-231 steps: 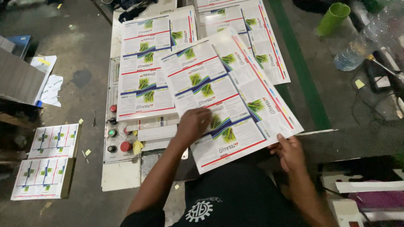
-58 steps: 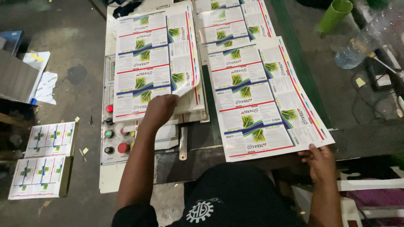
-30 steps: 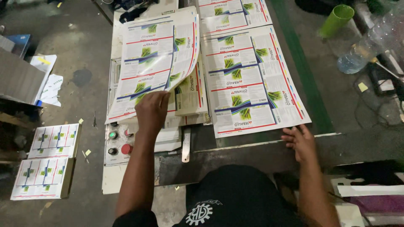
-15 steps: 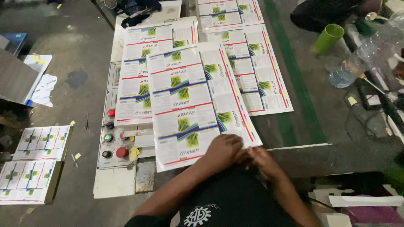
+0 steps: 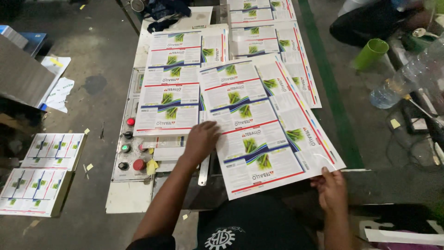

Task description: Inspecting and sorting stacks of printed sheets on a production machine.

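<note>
Head view shows the left hand (image 5: 201,141) flat, palm down, on the large white printed sheet with green plant pictures (image 5: 259,125), lying tilted on the table; the right hand (image 5: 330,187) pinches its near right corner.

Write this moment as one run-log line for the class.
left hand: flat on top printed sheet | right hand: gripping the sheet's near right corner | sheet: skewed across stack on machine table
</note>
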